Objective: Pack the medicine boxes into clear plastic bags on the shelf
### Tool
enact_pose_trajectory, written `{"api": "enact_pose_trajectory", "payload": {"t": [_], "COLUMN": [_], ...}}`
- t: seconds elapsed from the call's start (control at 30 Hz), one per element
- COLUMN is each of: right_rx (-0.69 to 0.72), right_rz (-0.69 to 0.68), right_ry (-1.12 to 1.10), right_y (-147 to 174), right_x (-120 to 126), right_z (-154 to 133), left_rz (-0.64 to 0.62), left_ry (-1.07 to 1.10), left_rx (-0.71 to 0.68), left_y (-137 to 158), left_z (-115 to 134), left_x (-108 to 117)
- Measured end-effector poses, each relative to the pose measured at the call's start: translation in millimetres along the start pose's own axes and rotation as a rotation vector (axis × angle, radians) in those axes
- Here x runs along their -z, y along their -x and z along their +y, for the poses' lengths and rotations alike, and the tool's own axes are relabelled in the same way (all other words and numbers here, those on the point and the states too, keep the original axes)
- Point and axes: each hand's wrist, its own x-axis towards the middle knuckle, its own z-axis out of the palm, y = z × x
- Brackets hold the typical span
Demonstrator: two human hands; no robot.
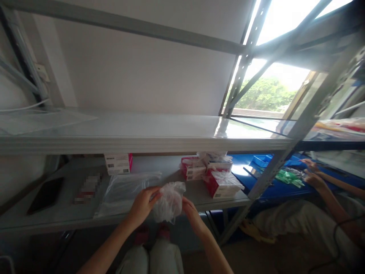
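Observation:
A crumpled clear plastic bag [170, 201] is held up in front of the lower shelf's front edge. My left hand [145, 203] grips its left side between thumb and fingers. On the bag's right side my right hand [194, 215] presses with its fingers, the fingertips partly hidden behind the plastic. Something pinkish shows faintly through the bag, too blurred to name. Behind my left hand, a stack of flat clear plastic bags [122, 190] lies on the shelf.
Red-and-white boxes in plastic, one nearest [224, 184], stand at right on the lower shelf [176, 186]. Another box [117, 163] stands at the back; a dark flat object [47, 194] lies left. Beyond a metal post, a co-worker's hands [312, 173] work near green plastic [289, 177].

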Motion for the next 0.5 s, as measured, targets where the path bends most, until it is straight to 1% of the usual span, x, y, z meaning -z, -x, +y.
{"api": "enact_pose_trajectory", "payload": {"t": [0.1,0.17,0.23,0.3,0.33,0.43,0.5], "right_rx": [0.069,0.130,0.166,0.176,0.179,0.147,0.105], "right_rz": [0.010,0.035,0.073,0.128,0.169,0.287,0.323], "right_ry": [-0.146,-0.121,-0.018,0.031,0.009,-0.160,-0.214], "right_y": [2.0,4.3,5.7,5.3,4.6,3.1,3.2], "right_x": [-1.9,-10.9,-21.7,-29.3,-30.7,-26.1,-19.7], "right_z": [-19.9,-35.1,-48.9,-58.4,-61.1,-62.3,-59.3], "left_rz": [-0.001,-0.029,-0.052,-0.063,-0.059,-0.028,-0.027], "left_ry": [-0.194,-0.302,-0.347,-0.311,-0.266,-0.098,-0.019], "left_rx": [-0.082,-0.152,-0.223,-0.255,-0.249,-0.195,-0.179], "left_y": [2.2,4.8,8.2,12.3,14.4,20.0,23.4], "left_z": [6.0,12.5,16.7,14.6,10.8,-6.5,-15.3], "left_x": [8.1,8.8,8.4,10.8,14.0,31.3,44.3]}}
